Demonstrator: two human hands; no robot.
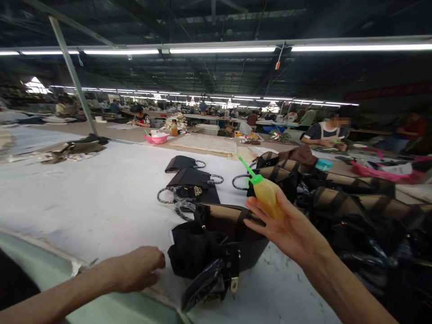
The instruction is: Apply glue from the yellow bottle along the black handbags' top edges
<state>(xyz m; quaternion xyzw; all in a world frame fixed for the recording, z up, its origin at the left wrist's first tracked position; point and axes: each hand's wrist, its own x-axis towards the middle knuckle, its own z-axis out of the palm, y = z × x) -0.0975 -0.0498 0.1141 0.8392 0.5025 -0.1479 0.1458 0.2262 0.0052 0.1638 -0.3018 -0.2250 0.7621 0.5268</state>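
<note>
My right hand [281,225] holds a squeeze bottle [269,194] of yellowish liquid with a green cap and a long green nozzle. The bottle rests against the palm, its nozzle tilted up to the left, and some fingers are stretched out. Below it lies a black handbag [251,249] with a brown inside, gold metal fittings and plastic-wrapped handles. My left hand [140,268] is closed, fingers curled, just left of that bag above the table's near edge. Whether anything is in those fingers is hidden.
Smaller black bags [189,178] lie on the white tabletop [84,198]. Many black-and-brown bags [357,202] crowd the right side. Behind are a pink basket [157,138], a teal container [324,164] and a co-worker in a striped top [317,132]. Cloth pieces [74,148] lie left.
</note>
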